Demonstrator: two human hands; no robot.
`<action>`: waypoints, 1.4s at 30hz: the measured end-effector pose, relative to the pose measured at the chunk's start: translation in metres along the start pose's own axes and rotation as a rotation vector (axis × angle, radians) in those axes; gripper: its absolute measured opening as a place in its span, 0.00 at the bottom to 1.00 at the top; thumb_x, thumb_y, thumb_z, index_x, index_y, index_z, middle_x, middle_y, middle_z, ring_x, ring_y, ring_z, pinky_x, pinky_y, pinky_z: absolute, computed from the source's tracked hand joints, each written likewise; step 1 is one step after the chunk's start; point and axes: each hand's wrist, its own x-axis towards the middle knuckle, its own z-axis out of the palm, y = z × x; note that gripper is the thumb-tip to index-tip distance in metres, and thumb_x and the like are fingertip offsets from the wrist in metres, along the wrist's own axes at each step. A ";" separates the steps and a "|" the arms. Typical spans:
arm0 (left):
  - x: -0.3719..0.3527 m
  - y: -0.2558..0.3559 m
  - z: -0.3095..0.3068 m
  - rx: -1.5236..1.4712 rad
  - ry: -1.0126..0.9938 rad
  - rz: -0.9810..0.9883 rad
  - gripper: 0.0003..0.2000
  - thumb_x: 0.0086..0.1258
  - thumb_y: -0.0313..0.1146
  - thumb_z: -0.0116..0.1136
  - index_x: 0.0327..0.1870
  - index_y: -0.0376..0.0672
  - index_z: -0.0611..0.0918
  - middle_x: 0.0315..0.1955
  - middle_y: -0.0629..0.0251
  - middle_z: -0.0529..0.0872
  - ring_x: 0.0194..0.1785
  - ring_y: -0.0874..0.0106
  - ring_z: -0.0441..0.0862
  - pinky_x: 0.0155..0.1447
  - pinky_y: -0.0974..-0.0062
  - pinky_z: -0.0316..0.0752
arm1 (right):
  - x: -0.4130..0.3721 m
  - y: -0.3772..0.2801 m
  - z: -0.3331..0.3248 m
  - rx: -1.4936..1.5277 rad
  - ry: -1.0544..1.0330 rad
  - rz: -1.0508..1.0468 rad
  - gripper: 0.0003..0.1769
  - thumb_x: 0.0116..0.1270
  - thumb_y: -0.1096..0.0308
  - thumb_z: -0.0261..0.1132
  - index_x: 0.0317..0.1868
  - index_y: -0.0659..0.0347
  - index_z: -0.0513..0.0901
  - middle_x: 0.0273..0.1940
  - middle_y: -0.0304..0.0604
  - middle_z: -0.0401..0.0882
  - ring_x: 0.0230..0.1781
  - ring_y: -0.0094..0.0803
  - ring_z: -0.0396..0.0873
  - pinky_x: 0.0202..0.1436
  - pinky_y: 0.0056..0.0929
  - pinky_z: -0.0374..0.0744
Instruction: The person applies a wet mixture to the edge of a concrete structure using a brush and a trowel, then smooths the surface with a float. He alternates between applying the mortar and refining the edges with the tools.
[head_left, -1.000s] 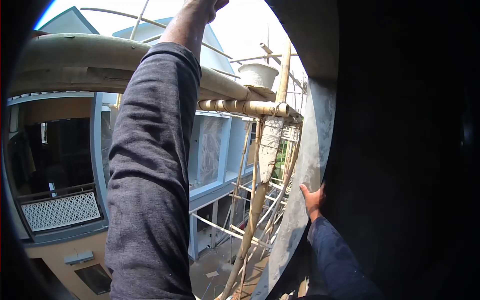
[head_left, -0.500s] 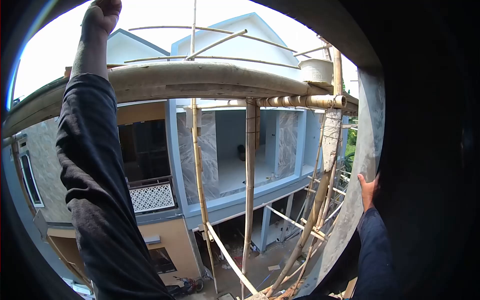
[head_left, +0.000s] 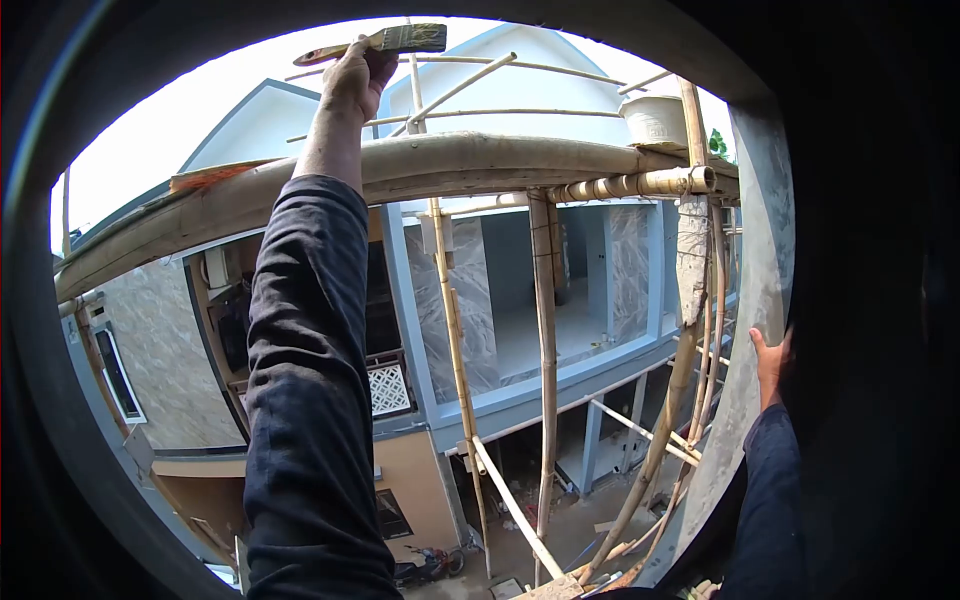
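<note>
My left hand (head_left: 352,82) is raised high at the top of the view, its fingers closed round the handle of a flat paintbrush (head_left: 418,38). The brush lies nearly level, its dark bristles pointing right, just under the dark upper edge of the round opening (head_left: 500,14). Lower down at the right, my right hand (head_left: 770,366) rests on the grey rim of the opening (head_left: 742,400). Its thumb sticks up along the rim, while the other fingers are lost in shadow.
Outside the opening stands bamboo scaffolding (head_left: 546,380) with a thick horizontal beam (head_left: 480,160). A pale bucket (head_left: 655,122) sits on it at the upper right. Across the gap is a blue-trimmed house (head_left: 560,372); a motorbike (head_left: 430,566) is parked on the ground far below.
My left hand has moved right, bringing the paintbrush into view. The camera view has swung somewhat left, so the scene sits farther right. My right hand stays on the rim.
</note>
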 end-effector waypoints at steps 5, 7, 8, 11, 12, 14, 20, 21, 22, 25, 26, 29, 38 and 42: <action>0.013 -0.050 0.074 -0.143 -0.125 -0.096 0.16 0.75 0.38 0.51 0.49 0.31 0.74 0.35 0.54 0.85 0.40 0.66 0.86 0.46 0.68 0.86 | 0.000 0.013 0.011 0.080 -0.063 0.055 0.54 0.45 0.41 0.77 0.67 0.64 0.67 0.64 0.60 0.68 0.66 0.55 0.65 0.69 0.44 0.64; 0.006 -0.039 0.073 -0.176 -0.259 -0.034 0.14 0.75 0.38 0.49 0.44 0.33 0.78 0.33 0.56 0.85 0.36 0.69 0.84 0.40 0.75 0.84 | -0.002 0.026 0.016 0.027 -0.041 0.045 0.54 0.45 0.40 0.76 0.67 0.65 0.67 0.64 0.60 0.68 0.66 0.55 0.65 0.69 0.44 0.64; 0.003 -0.032 0.067 -0.146 -0.228 -0.005 0.12 0.76 0.37 0.46 0.42 0.36 0.77 0.31 0.59 0.83 0.33 0.71 0.81 0.36 0.77 0.80 | -0.001 0.025 0.023 -0.016 -0.013 0.020 0.54 0.45 0.40 0.76 0.67 0.65 0.67 0.64 0.60 0.68 0.66 0.55 0.65 0.69 0.43 0.64; 0.012 0.007 0.023 -0.101 -0.218 0.106 0.11 0.79 0.37 0.43 0.34 0.47 0.75 0.25 0.68 0.77 0.24 0.78 0.72 0.25 0.78 0.72 | 0.001 0.024 0.022 -0.033 0.006 -0.031 0.52 0.48 0.41 0.75 0.66 0.65 0.68 0.64 0.60 0.69 0.66 0.55 0.65 0.69 0.43 0.63; 0.016 0.023 0.002 -0.072 -0.199 0.127 0.11 0.79 0.37 0.43 0.34 0.47 0.75 0.25 0.68 0.77 0.24 0.78 0.72 0.25 0.78 0.72 | 0.003 0.032 0.029 -0.033 0.052 -0.074 0.51 0.48 0.41 0.75 0.66 0.65 0.68 0.64 0.60 0.69 0.66 0.55 0.65 0.69 0.43 0.63; 0.022 0.055 -0.036 -0.120 -0.260 0.203 0.11 0.78 0.39 0.45 0.36 0.45 0.75 0.25 0.68 0.77 0.24 0.76 0.72 0.27 0.77 0.74 | 0.005 0.035 0.029 -0.098 0.075 -0.090 0.50 0.50 0.40 0.73 0.66 0.64 0.69 0.64 0.59 0.69 0.67 0.55 0.65 0.70 0.44 0.63; 0.014 0.194 -0.132 -0.003 -0.153 0.182 0.11 0.74 0.33 0.47 0.38 0.37 0.80 0.29 0.61 0.83 0.30 0.72 0.79 0.32 0.78 0.77 | 0.010 0.047 0.041 -0.169 0.177 -0.184 0.48 0.51 0.40 0.73 0.66 0.62 0.69 0.65 0.57 0.68 0.68 0.53 0.63 0.72 0.43 0.61; 0.014 0.214 -0.153 0.050 -0.199 0.178 0.10 0.74 0.33 0.48 0.38 0.37 0.80 0.30 0.61 0.83 0.30 0.72 0.80 0.32 0.78 0.78 | 0.011 0.050 0.043 -0.157 0.195 -0.204 0.48 0.51 0.41 0.73 0.66 0.62 0.69 0.65 0.57 0.68 0.68 0.53 0.63 0.72 0.43 0.60; 0.008 0.229 -0.165 0.033 -0.153 0.194 0.10 0.74 0.34 0.48 0.38 0.38 0.81 0.30 0.60 0.83 0.30 0.71 0.80 0.32 0.79 0.78 | 0.013 0.054 0.046 -0.147 0.213 -0.225 0.48 0.51 0.41 0.73 0.66 0.62 0.69 0.65 0.56 0.68 0.68 0.52 0.63 0.72 0.43 0.60; 0.001 0.263 -0.213 -0.004 -0.010 0.254 0.13 0.73 0.30 0.41 0.37 0.35 0.80 0.28 0.58 0.83 0.28 0.70 0.80 0.31 0.78 0.78 | 0.017 0.059 0.051 -0.150 0.254 -0.261 0.48 0.52 0.41 0.73 0.66 0.63 0.70 0.65 0.56 0.69 0.67 0.52 0.64 0.71 0.43 0.61; 0.005 0.272 -0.238 -0.021 0.034 0.243 0.14 0.72 0.30 0.37 0.36 0.35 0.79 0.26 0.58 0.84 0.27 0.70 0.80 0.30 0.78 0.78 | 0.015 0.058 0.052 -0.152 0.239 -0.266 0.48 0.52 0.41 0.73 0.66 0.63 0.70 0.65 0.56 0.69 0.67 0.52 0.64 0.71 0.43 0.61; -0.012 0.280 -0.291 -0.045 0.163 0.303 0.16 0.72 0.31 0.34 0.38 0.33 0.78 0.27 0.56 0.83 0.27 0.69 0.80 0.31 0.78 0.78 | 0.016 0.056 0.043 -0.179 0.198 -0.237 0.47 0.52 0.39 0.72 0.65 0.63 0.71 0.64 0.56 0.70 0.66 0.52 0.66 0.70 0.43 0.63; -0.265 0.135 -0.279 0.382 0.306 0.092 0.15 0.74 0.41 0.53 0.52 0.41 0.79 0.39 0.63 0.86 0.41 0.73 0.84 0.43 0.76 0.81 | 0.021 0.026 0.018 0.065 0.088 -0.272 0.46 0.51 0.34 0.70 0.60 0.61 0.75 0.57 0.55 0.77 0.58 0.51 0.74 0.62 0.41 0.71; -0.454 0.039 -0.284 0.563 0.456 -0.265 0.15 0.73 0.41 0.55 0.50 0.37 0.77 0.38 0.62 0.82 0.39 0.73 0.83 0.41 0.75 0.82 | 0.009 -0.003 -0.009 -0.218 0.039 -0.199 0.44 0.50 0.35 0.72 0.57 0.62 0.77 0.52 0.52 0.81 0.52 0.48 0.79 0.57 0.40 0.75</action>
